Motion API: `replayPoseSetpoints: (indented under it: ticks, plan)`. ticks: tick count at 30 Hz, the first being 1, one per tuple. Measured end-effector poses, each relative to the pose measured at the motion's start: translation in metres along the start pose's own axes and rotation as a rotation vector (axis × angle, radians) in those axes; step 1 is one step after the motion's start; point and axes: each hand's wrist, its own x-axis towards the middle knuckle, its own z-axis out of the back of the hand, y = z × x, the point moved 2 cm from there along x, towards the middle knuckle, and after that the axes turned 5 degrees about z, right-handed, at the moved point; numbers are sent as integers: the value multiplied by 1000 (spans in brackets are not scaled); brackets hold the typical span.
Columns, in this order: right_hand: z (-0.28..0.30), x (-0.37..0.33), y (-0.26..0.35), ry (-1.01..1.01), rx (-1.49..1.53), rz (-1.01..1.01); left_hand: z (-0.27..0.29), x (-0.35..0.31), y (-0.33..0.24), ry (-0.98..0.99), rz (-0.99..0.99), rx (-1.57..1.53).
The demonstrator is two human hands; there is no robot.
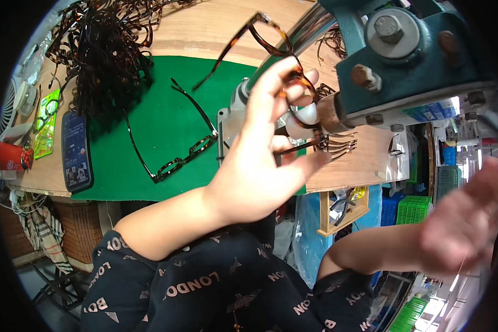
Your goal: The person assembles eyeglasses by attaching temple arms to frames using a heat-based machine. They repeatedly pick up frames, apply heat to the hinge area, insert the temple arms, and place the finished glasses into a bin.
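My left hand [249,171] is closed around a tortoiseshell glasses frame [289,45], one arm of which sticks out to the upper left. The frame's front is against the white rounded tip [301,120] of a dark green bench machine [348,83], partly hidden by my fingers. Far to the right, my right hand [462,227] is raised beside the machine and smeared by motion, so its fingers and anything in them cannot be made out. Another dark glasses frame [185,160] lies with its arms unfolded on the green mat [144,122], left of my left hand.
A large heap of tortoiseshell frames [108,61] covers the back left. Nearby are a phone [77,152], a yellow-green packet [46,124] and a small fan [6,108]. More glasses parts [343,145] lie behind my left hand. A wooden drawer [343,213] stands open under the table.
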Motion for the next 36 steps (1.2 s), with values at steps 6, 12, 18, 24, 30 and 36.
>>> replayPoseSetpoints:
  ticks: [6,12,18,24,30,36]
  plan:
    - [42,-192,-84,796,-375,-888,19,-24,-22,-153,-198,21]
    - [49,-235,-91,751,-426,-764,30,-43,-27,-225,-71,-4]
    - [41,-234,-95,835,-525,-667,29,-57,-28,-204,12,-78]
    - [38,-227,-94,905,-547,-575,27,-65,-21,7,-35,-226]
    - [53,-228,-97,809,-383,-845,37,-56,-30,608,177,-229]
    - [57,-228,-98,792,-386,-877,37,-67,-33,409,661,-138]
